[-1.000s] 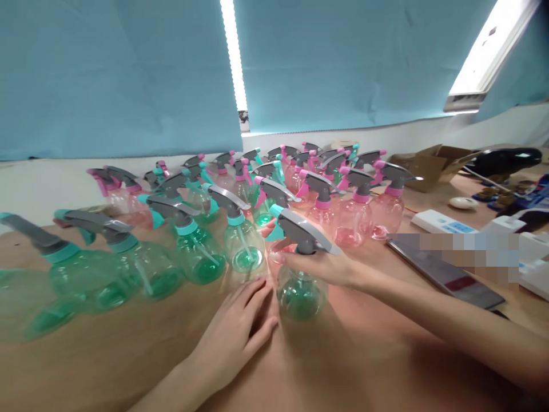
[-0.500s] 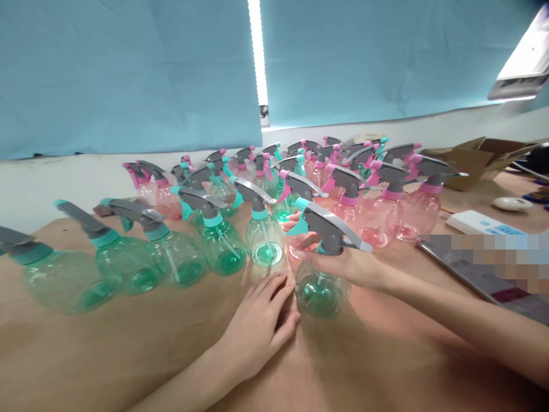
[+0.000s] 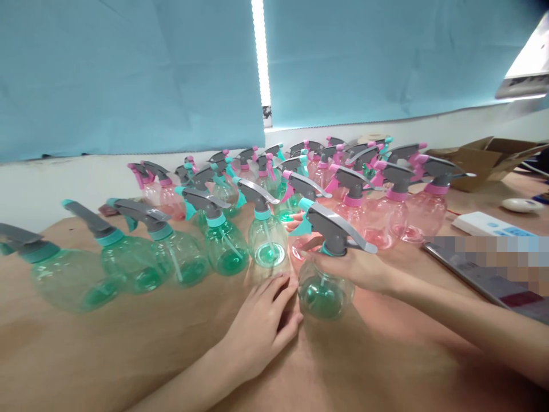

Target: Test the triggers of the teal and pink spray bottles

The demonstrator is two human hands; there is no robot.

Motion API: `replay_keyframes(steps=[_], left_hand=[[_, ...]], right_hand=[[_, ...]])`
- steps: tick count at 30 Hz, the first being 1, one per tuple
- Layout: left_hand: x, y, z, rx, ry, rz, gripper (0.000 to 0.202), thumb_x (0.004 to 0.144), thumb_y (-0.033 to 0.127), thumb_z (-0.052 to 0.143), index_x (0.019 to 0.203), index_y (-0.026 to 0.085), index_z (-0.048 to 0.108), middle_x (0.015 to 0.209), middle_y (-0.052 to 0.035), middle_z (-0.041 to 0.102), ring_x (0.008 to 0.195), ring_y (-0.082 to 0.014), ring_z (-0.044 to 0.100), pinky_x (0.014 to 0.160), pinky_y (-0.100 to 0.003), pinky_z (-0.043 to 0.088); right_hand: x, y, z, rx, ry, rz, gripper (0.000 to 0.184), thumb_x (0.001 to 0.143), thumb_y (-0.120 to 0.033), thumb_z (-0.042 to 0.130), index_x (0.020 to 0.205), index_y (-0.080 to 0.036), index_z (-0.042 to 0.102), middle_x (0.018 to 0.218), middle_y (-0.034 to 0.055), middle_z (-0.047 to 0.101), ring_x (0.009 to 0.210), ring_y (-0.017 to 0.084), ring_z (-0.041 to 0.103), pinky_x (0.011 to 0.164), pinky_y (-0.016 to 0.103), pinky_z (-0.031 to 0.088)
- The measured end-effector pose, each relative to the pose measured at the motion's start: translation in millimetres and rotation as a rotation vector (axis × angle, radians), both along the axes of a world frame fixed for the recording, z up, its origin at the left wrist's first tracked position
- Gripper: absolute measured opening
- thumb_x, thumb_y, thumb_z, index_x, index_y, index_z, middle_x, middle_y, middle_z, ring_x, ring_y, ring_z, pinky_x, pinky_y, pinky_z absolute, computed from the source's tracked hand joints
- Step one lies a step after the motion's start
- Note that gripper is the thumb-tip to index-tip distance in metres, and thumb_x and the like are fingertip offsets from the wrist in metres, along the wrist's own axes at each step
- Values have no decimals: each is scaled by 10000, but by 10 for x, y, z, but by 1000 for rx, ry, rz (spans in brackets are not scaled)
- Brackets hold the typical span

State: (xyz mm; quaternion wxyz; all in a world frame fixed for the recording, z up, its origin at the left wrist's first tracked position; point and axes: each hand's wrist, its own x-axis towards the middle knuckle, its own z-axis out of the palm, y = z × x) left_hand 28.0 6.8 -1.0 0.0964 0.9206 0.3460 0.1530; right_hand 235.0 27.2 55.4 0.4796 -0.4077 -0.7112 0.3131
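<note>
My right hand (image 3: 351,269) is wrapped round a clear green spray bottle (image 3: 323,297) just below its turquoise collar. That bottle stands upright, its grey trigger head with a turquoise nozzle pointing away to the left. My left hand (image 3: 268,317) lies on the table, fingers stretched out and thumb apart, holding nothing; its fingertips are close to the held bottle's base. Just beyond them is another green spray bottle (image 3: 268,243), with a darker green one (image 3: 225,252) to its left. Part of my right hand is hidden behind the held bottle's head.
More green spray bottles (image 3: 72,280) line the left side of the wooden table (image 3: 171,355). Pink spray bottles (image 3: 384,223) crowd the back and right. Further right are a phone (image 3: 463,272), a white power strip (image 3: 484,223), a white mouse (image 3: 521,205) and an open cardboard box (image 3: 484,166).
The whole view has shifted slightly, so everything appears a little further right. Both hands and the held spray bottle keep the same arrangement.
</note>
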Motion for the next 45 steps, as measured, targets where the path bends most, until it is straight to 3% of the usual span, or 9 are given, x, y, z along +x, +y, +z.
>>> replay_keyframes(steps=[3, 6, 11, 16, 24, 28, 35, 41, 45], left_hand=[[-3, -3, 3, -3, 3, 3, 416, 925, 265, 515, 1334, 214, 456, 1393, -102, 475, 1279, -301, 430, 1046, -488, 372], [-6, -8, 9, -9, -1, 0, 424, 922, 266, 519, 1338, 221, 453, 1394, -101, 474, 1285, -304, 424, 1045, -492, 372], [-4, -10, 20, -16, -13, -2, 418, 921, 266, 526, 1330, 210, 462, 1382, -105, 487, 1275, -309, 432, 1037, -499, 375], [-5, -3, 6, -17, -9, -5, 413, 924, 271, 529, 1326, 201, 469, 1381, -109, 486, 1265, -307, 440, 1039, -493, 370], [-1, -11, 3, -21, -4, 3, 397, 926, 274, 528, 1313, 202, 477, 1383, -109, 481, 1268, -304, 434, 1038, -489, 370], [1, -9, 2, -14, 1, 3, 400, 930, 283, 523, 1317, 201, 472, 1393, -113, 473, 1275, -302, 428, 1041, -479, 368], [11, -15, 18, -13, 18, 5, 407, 930, 276, 524, 1322, 183, 467, 1387, -116, 477, 1276, -300, 425, 1031, -487, 381], [16, -14, 17, -8, 18, 1, 417, 933, 284, 522, 1333, 184, 460, 1390, -113, 475, 1274, -296, 429, 1038, -483, 380], [12, -13, 10, -11, 27, 3, 422, 932, 292, 523, 1333, 174, 463, 1393, -122, 472, 1285, -301, 416, 1039, -487, 377]], right_hand=[[-8, -14, 26, -1, 39, 44, 424, 735, -211, 610, 1149, -296, 588, 964, 16, 664, 733, 185, 640, 649, 320, 544], [-10, -26, 44, -8, 36, 56, 424, 747, -204, 604, 1157, -315, 595, 1048, 19, 665, 749, 184, 646, 661, 317, 554], [9, -22, -1, 15, 2, 44, 429, 755, -205, 569, 1171, -308, 581, 1017, 21, 668, 680, 173, 621, 645, 349, 556], [-2, -26, 0, -49, 26, 21, 354, 730, -227, 573, 1080, -263, 611, 768, 9, 632, 717, 192, 621, 682, 354, 549], [11, -45, 28, -29, -35, 7, 327, 755, -216, 554, 1066, -289, 625, 646, -22, 560, 642, 172, 573, 577, 302, 503], [31, -48, 32, -65, -54, 31, 420, 793, -222, 566, 1207, -295, 566, 655, -32, 538, 644, 161, 562, 651, 320, 521], [31, -51, 54, -116, 19, 86, 466, 773, -219, 635, 1228, -295, 566, 896, 2, 665, 834, 181, 620, 753, 316, 532], [44, -36, -7, -98, 13, 43, 418, 766, -158, 613, 1156, -308, 614, 878, -20, 695, 783, 171, 638, 720, 303, 536], [64, -34, -44, -126, -32, -2, 251, 759, -155, 584, 960, -273, 677, 791, -23, 678, 737, 168, 630, 671, 290, 527]])
